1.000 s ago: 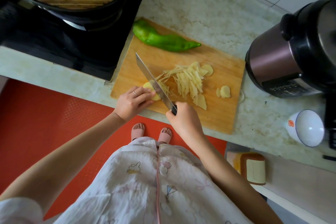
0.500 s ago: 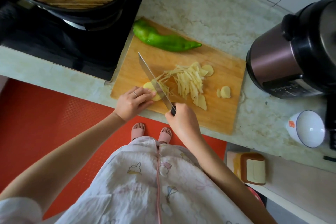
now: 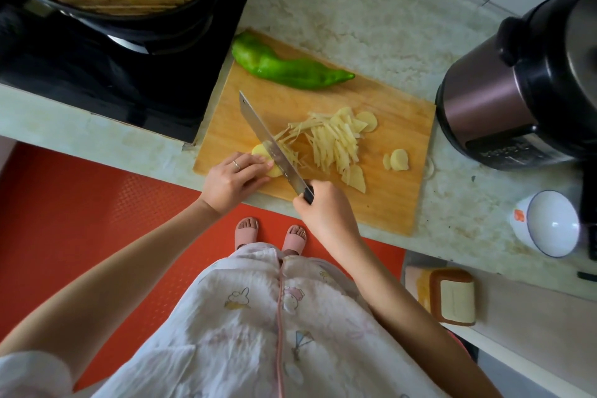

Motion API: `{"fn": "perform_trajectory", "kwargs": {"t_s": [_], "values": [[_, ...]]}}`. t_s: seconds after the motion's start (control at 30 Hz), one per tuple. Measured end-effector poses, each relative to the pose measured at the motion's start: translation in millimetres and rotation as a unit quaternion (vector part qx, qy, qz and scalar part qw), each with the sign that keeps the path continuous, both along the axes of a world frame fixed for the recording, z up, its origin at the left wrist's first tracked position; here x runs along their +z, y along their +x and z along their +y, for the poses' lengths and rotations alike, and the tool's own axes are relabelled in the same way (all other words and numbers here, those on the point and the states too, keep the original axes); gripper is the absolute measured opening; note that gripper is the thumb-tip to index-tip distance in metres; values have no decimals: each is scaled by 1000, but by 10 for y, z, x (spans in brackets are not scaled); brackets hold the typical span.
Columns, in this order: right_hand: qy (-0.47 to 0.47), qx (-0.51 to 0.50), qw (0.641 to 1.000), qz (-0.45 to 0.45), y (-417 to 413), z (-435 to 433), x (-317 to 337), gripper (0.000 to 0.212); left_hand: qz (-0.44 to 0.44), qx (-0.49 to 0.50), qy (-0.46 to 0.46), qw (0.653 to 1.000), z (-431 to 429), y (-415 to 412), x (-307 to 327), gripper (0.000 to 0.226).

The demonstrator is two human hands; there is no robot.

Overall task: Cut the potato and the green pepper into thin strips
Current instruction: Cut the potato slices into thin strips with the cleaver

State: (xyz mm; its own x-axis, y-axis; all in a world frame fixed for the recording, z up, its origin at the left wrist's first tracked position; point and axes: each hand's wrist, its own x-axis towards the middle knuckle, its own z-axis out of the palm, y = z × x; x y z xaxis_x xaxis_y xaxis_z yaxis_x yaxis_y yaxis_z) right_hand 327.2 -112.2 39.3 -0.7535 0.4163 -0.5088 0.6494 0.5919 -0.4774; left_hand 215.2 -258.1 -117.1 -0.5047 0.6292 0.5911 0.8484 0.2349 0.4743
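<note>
On the cutting board's [image 3: 226, 126] near-left corner we saw the left hand [image 3: 231, 182] still clawed over the potato stub [image 3: 258, 150]. Knife [image 3: 271, 142] barely shifted, mid-chop. Green pepper [image 3: 290, 69] whole behind. Right hand [image 3: 326, 213] gripped the handle; strips [image 3: 332, 142] piled alongside. Potato nearly done, we judged.

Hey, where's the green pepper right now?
In the head view, the green pepper lies whole on the far left corner of the cutting board, beside the stove, beyond the knife.
</note>
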Motion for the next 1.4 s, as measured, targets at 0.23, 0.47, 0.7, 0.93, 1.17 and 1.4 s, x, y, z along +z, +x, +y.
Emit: {"fn": "perform_trajectory", "kwargs": {"t_s": [0.23,0.47,0.7,0.93,1.17,1.4], "values": [[33,7,999,5,20,-77,-42,36,4,8,2,1000,9,3,-10,20],[66,21,998,15,51,-164,-65,26,-10,14,-16,1000,0,34,-12,20],[56,20,998,0,-8,-122,-68,37,0,15,-26,1000,-1,1,-7,21],[7,-20,1000,-21,-170,-150,-237,35,-5,-2,-11,1000,-9,10,-22,20],[24,-27,999,29,-124,-161,-163,32,-12,7,-9,1000,2,21,-2,21],[24,-1,1000,1,-79,-82,-52,33,-12,4,-7,1000,-12,22,4,17]]}}
